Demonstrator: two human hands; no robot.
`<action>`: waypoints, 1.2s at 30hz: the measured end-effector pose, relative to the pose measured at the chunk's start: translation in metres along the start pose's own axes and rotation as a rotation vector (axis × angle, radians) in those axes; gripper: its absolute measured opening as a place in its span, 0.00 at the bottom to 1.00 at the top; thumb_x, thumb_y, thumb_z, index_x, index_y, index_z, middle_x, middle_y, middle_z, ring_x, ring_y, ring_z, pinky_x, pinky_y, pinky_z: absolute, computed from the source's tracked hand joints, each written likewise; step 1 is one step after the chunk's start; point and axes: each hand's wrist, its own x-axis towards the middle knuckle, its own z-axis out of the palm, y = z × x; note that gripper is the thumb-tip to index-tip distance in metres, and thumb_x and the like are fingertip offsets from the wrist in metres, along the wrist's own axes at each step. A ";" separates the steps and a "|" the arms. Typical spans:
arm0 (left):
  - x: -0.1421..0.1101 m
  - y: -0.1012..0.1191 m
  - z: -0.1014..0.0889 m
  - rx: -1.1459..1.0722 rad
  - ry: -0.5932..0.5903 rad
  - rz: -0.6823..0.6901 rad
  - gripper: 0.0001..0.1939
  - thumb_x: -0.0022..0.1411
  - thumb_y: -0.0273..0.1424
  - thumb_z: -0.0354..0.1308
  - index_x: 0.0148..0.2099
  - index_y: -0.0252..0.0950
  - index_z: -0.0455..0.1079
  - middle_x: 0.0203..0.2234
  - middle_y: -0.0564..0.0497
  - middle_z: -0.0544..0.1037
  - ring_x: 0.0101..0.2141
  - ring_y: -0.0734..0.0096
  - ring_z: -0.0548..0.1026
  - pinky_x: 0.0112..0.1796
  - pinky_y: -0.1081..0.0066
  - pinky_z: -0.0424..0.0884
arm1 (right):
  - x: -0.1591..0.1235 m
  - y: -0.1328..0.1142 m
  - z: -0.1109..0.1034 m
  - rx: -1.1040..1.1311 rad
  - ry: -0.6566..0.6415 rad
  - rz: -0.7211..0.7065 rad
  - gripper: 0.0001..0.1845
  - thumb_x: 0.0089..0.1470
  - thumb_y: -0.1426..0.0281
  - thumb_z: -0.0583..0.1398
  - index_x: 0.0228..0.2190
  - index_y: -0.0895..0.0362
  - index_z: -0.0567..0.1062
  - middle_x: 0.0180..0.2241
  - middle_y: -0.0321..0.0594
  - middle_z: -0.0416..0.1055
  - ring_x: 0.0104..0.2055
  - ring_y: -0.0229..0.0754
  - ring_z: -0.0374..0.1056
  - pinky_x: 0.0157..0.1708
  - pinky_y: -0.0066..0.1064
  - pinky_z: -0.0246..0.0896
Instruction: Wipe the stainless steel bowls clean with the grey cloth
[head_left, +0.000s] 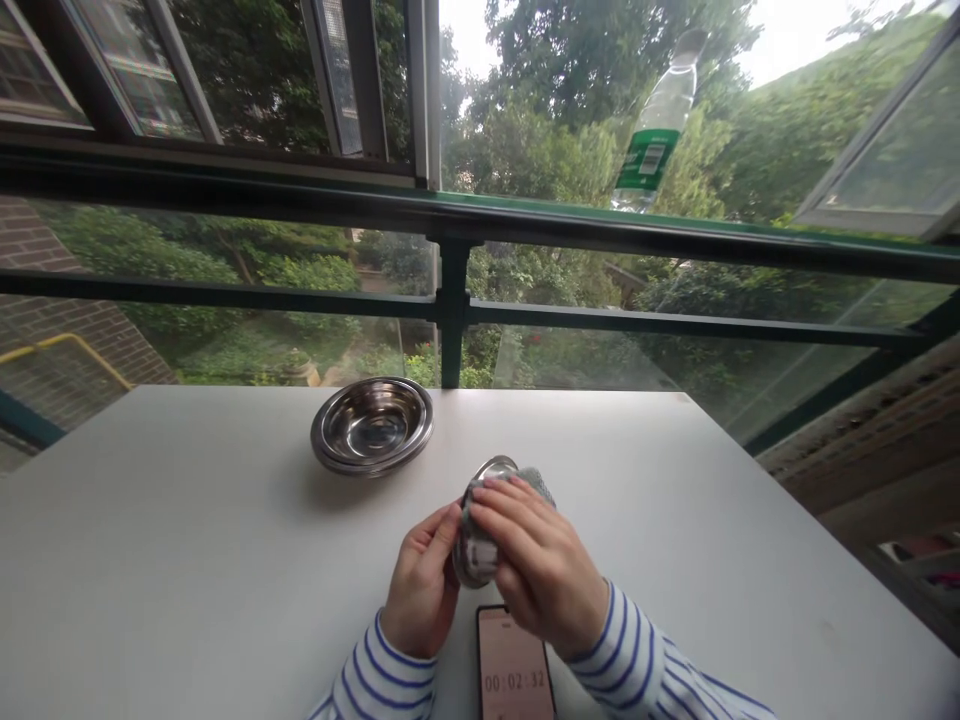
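A shiny metal bowl (472, 562) is held on its side, tilted, above the white table. My left hand (426, 575) is closed on the bowl's left rim, thumb on the near face. With its fingers laid over the bowl, my right hand (536, 555) presses a grey-green cloth (537, 484) against the metal. Part of the cloth sticks out beyond my right fingers; the rest is hidden under them. Just below the hands lies a phone (514, 665) showing a timer at 00:02:32, its upper right corner covered by my right hand.
Stacked metal bowls (373, 427) stand on the white table (225, 560), left of centre near the far edge. Behind the table runs a dark green railing (450, 330) with glass panels. A plastic bottle (652, 150) with a green label stands on the top rail.
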 end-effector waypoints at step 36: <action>0.010 0.009 0.003 -0.304 0.287 -0.070 0.10 0.60 0.24 0.50 0.35 0.27 0.73 0.28 0.44 0.80 0.29 0.70 0.78 0.36 0.72 0.74 | -0.056 0.013 0.002 -0.294 -0.012 -0.303 0.19 0.51 0.78 0.56 0.46 0.61 0.69 0.50 0.47 0.65 0.58 0.50 0.52 0.54 0.46 0.55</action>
